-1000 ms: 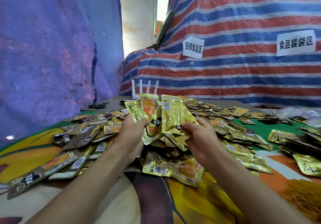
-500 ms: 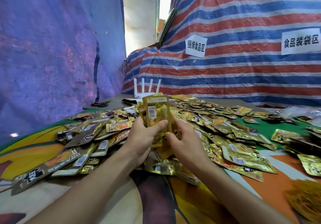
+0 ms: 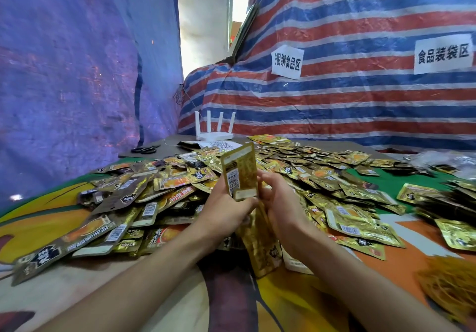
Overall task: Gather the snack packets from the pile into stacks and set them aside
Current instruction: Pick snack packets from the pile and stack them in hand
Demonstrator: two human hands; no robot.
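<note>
Packets (image 3: 239, 172) stood upright, my left hand (image 3: 226, 209) and right hand (image 3: 283, 203) both clasped round them, over the pile (image 3: 322, 177), table (image 3: 77, 295) middle.

Lighting's pretty soft and even, mostly daylight from the opening (image 3: 240, 4) at the back, which is blown out to near white. The foil packets (image 3: 360, 225) throw small glints, with only soft shadows. The wide lens bows the blue tarp (image 3: 77, 74) at the left edge, and the orange bundle (image 3: 450, 288) bottom right looks smeared.
</note>
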